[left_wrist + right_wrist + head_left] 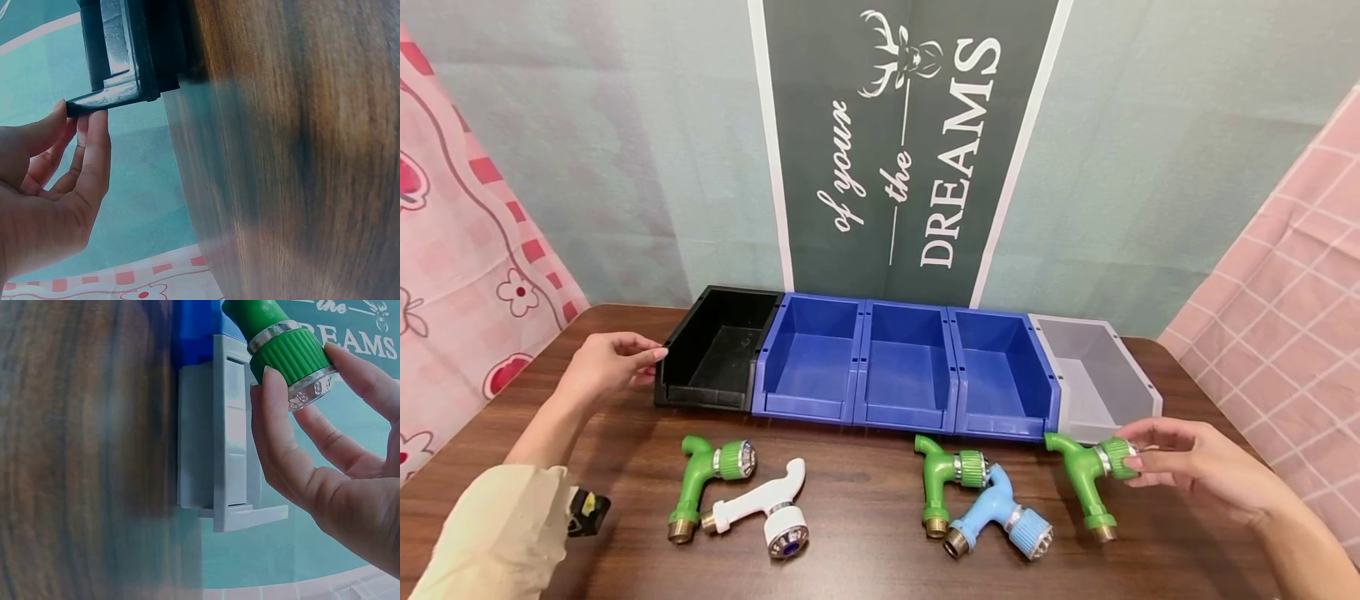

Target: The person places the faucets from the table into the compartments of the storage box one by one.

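At the left end of the bin row, my left hand [606, 367] pinches the side wall of a black plastic bin [718, 396]; the left wrist view shows the thumb and fingers on either side of its edge [103, 100]. My right hand [1195, 467] holds a green tap [1082, 475] by its ribbed knob [290, 356], between thumb and fingers. This tap is raised in front of the grey bin [1082, 425], its brass threaded end pointing down. Nothing lies in the black bin.
Three joined blue bins [805, 408] stand between the black and grey ones. On the wooden table [857, 533] lie a green tap [696, 483] beside a white tap [760, 500], and another green tap [934, 479] touching a light-blue tap [996, 504]. A curtain [700, 167] hangs behind.
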Available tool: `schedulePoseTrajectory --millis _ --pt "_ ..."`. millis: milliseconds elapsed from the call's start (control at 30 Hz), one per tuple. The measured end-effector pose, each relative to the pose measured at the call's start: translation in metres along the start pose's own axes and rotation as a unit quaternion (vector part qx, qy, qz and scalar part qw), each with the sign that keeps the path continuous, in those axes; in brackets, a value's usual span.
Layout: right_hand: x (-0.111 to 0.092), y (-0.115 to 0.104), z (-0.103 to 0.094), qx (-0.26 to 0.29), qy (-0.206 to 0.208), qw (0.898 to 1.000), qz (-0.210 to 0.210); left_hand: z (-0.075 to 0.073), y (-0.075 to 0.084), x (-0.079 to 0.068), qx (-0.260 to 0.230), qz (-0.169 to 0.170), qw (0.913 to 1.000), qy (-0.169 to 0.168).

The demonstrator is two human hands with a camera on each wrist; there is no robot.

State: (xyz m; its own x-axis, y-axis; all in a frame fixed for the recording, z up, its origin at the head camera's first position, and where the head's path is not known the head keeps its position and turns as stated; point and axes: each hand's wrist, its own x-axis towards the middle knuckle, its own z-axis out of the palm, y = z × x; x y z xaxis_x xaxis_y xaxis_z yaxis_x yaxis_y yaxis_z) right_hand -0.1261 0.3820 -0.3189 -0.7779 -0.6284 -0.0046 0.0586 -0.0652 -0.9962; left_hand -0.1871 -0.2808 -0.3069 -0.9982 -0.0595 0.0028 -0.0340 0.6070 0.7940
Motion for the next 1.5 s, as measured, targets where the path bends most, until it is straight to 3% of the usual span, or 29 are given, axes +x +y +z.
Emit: schedulePoseTrajectory --millis 233,400,800,1233,1500 --pt "-0.003 -0.009 -0.005 -0.032 0.032 0.999 0.019 0.0 -0.001 -0.001 0.004 0.003 1.0 -0.001" --pt "-0.006 -0.013 -0.011 -0.044 0.048 0.998 0.006 0.0 -0.002 -0.002 0.003 0.008 1.0 0.0" --pt "-0.005 -0.023 -0.023 -0.023 0.065 0.997 -0.03 0.001 -0.003 -0.002 0.007 0.009 0.9999 0.004" --pt "0.002 -0.03 -0.034 0.056 0.078 0.994 -0.055 0.001 -0.001 -0.001 0.011 0.007 0.9999 0.001" --pt "0.012 -0.031 -0.036 0.069 0.163 0.983 -0.053 0.001 -0.001 -0.002 0.013 0.008 0.9999 0.002"
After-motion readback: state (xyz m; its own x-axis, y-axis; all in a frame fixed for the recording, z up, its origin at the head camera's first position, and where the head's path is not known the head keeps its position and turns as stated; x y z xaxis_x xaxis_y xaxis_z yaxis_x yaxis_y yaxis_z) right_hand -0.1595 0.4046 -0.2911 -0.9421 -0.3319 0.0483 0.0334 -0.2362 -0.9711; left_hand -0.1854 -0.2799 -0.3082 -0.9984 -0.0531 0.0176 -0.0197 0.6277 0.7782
